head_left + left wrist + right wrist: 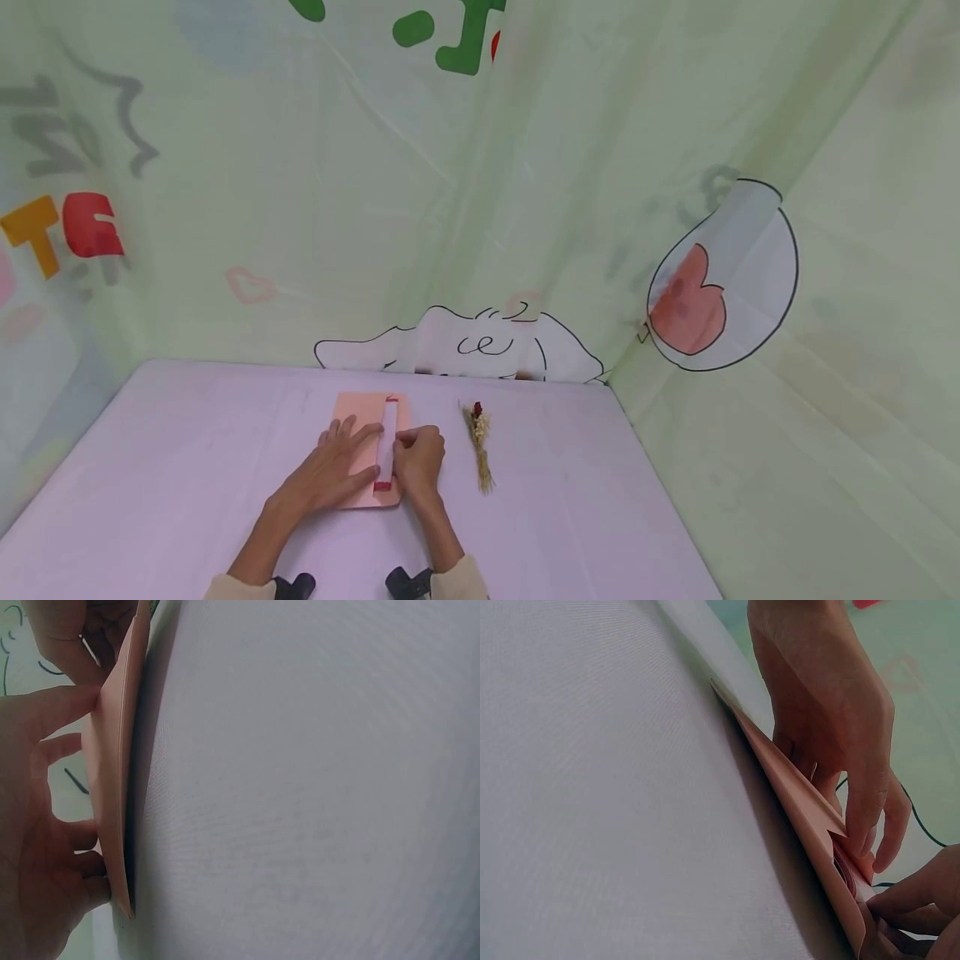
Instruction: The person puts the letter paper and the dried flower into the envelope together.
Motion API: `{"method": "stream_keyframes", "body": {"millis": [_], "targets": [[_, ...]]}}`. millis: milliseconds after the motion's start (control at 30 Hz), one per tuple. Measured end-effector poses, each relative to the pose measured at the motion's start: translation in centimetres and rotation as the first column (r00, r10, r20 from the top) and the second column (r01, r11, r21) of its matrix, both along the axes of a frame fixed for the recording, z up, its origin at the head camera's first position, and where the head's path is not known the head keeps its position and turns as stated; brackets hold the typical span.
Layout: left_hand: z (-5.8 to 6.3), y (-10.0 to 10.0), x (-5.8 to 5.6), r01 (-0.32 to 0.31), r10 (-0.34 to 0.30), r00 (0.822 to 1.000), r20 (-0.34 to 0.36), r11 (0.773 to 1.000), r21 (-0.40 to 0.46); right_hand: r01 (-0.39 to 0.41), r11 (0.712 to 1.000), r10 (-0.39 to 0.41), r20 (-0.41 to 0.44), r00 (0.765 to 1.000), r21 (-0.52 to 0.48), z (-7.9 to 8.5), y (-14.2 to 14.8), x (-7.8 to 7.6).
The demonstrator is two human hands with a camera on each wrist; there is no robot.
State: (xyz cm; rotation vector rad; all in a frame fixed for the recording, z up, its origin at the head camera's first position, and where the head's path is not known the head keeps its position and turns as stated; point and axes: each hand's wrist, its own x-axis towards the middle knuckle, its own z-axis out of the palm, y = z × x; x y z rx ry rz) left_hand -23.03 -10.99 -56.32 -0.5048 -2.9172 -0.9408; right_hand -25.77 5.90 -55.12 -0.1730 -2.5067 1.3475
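Note:
A flat peach-pink paper envelope [367, 405] lies on the table, with a long white strip [387, 442] with red ends running down its right part. My left hand [326, 468] spreads over the left side, fingertips and thumb pressing beside the strip. At the strip's right edge, my right hand [422, 458] has its fingers curled and pinches the envelope's paper edge. In the right wrist view, the envelope [795, 787] gapes at a slit between the hands, with red and white inside. The left wrist view shows the left hand's fingers [82, 832] against the paper.
A small bunch of dried flowers [480, 442] with a red bloom lies to the right of the envelope. A pale lilac cloth covers the table [570, 483]. Light green printed curtains [360, 208] stand behind and at the sides.

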Motion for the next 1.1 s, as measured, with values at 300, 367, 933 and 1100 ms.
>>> {"method": "stream_keyframes", "body": {"millis": [300,367,933,1100], "targets": [[0.0,0.0,-0.1,0.0,0.0,1.0,0.019,1.0,0.002,-0.016,0.999,0.016,-0.021,1.0,-0.034,-0.4,-0.3,-0.3],[0.1,0.1,-0.1,0.0,0.0,1.0,0.019,1.0,0.002,-0.022,0.999,0.021,-0.02,1.0,-0.04,-0.4,-0.3,-0.3],[0.2,-0.2,-0.3,0.009,-0.009,1.0,0.008,1.0,0.012,-0.079,0.989,0.085,0.041,0.996,-0.126,-0.2,-1.0,-0.4],[0.1,-0.3,-0.2,0.014,-0.014,1.0,0.005,1.0,0.016,-0.104,0.983,0.113,0.05,0.992,-0.151,-0.1,-1.2,-0.3]]}}
